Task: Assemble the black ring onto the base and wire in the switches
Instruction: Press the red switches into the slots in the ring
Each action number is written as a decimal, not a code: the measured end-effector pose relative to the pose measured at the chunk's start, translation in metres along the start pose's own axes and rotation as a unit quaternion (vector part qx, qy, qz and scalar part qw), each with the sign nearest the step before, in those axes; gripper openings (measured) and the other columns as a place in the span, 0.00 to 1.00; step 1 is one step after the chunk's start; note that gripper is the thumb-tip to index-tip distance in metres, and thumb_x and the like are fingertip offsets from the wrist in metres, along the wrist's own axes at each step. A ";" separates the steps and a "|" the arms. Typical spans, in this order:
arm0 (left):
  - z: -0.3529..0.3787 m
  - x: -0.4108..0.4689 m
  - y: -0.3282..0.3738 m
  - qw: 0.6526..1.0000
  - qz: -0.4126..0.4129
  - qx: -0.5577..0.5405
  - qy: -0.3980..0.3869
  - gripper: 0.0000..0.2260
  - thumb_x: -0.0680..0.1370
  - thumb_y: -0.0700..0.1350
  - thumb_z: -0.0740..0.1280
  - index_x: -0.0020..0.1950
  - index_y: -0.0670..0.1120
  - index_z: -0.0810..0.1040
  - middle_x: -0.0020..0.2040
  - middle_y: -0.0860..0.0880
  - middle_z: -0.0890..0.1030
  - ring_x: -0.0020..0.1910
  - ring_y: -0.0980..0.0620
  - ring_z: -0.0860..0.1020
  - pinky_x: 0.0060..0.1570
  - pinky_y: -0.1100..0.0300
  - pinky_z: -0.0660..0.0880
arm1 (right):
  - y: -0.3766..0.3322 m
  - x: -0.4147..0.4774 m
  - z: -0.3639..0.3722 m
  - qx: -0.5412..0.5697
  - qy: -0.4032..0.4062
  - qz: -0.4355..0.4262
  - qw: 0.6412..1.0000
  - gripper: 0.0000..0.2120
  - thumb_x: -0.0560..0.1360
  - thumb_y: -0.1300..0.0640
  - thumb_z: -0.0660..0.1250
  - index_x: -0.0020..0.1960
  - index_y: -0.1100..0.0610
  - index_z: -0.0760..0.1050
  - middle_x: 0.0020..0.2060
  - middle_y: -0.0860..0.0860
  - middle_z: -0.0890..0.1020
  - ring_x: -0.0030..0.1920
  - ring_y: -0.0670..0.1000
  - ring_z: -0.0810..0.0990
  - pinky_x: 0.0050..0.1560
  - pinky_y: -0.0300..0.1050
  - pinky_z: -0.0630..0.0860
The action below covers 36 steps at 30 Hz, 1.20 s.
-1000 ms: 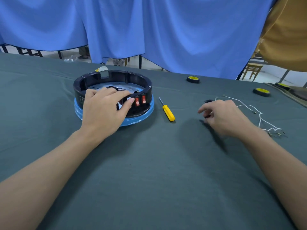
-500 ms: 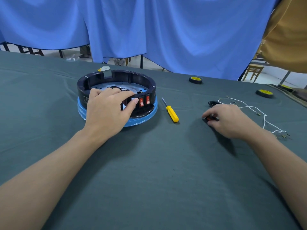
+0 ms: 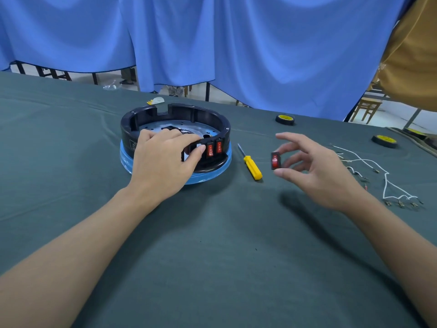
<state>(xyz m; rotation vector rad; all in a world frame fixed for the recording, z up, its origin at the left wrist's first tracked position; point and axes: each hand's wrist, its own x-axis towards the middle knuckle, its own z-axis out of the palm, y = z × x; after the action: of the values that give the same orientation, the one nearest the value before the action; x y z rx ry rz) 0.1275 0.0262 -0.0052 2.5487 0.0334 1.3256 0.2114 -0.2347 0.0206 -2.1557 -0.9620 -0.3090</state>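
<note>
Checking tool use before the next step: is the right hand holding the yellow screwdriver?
No, the right hand pinches a red switch, while the yellow screwdriver lies on the cloth beside the black ring.

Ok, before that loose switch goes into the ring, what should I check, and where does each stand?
1. Grip: right hand pinches the loose switch, ok.
2. Support: left hand grips the black ring, ok.
3. Access: free slot beside the two fitted switches is partly covered by the left thumb, not ok.
4. Ring seated on the blue base: cannot tell.
5. Switch terminals facing inward: cannot tell.
6. Path: screwdriver lies flat between hand and ring, ok.
</note>
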 end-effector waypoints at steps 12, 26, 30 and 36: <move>-0.003 0.001 -0.002 1.000 -0.001 -0.006 0.000 0.14 0.77 0.53 0.65 0.56 0.47 0.85 0.43 0.48 0.84 0.45 0.45 0.78 0.51 0.52 0.65 | -0.025 -0.009 0.032 0.135 -0.008 -0.068 0.988 0.18 0.71 0.71 0.71 0.57 0.55 0.80 0.54 0.49 0.77 0.51 0.51 0.80 0.49 0.44 0.80; -0.014 0.008 -0.009 0.997 0.003 -0.057 -0.049 0.16 0.73 0.56 0.67 0.53 0.48 0.85 0.43 0.49 0.85 0.46 0.45 0.79 0.51 0.49 0.68 | -0.028 -0.012 0.039 0.203 0.022 0.001 0.979 0.16 0.71 0.65 0.74 0.57 0.56 0.79 0.47 0.53 0.83 0.45 0.51 0.83 0.48 0.48 0.81; -0.020 0.011 -0.015 0.995 0.007 -0.061 -0.080 0.18 0.72 0.57 0.67 0.53 0.48 0.85 0.41 0.49 0.84 0.44 0.45 0.80 0.52 0.42 0.72 | -0.035 -0.006 0.045 0.279 0.019 0.018 0.960 0.16 0.70 0.69 0.73 0.53 0.54 0.79 0.45 0.52 0.83 0.41 0.49 0.83 0.46 0.42 0.79; -0.019 0.009 -0.016 0.995 0.008 -0.056 -0.078 0.17 0.72 0.58 0.67 0.52 0.49 0.86 0.40 0.49 0.84 0.43 0.45 0.80 0.49 0.45 0.72 | -0.051 0.021 0.062 0.201 0.016 -0.059 0.978 0.17 0.70 0.70 0.73 0.55 0.55 0.77 0.46 0.53 0.83 0.44 0.49 0.83 0.46 0.43 0.81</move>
<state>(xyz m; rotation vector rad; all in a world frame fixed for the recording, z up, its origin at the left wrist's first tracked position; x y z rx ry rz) 0.1192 0.0469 0.0089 2.5524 -0.0897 1.0979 0.1845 -0.1567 0.0151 -1.7255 -1.0377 -0.1851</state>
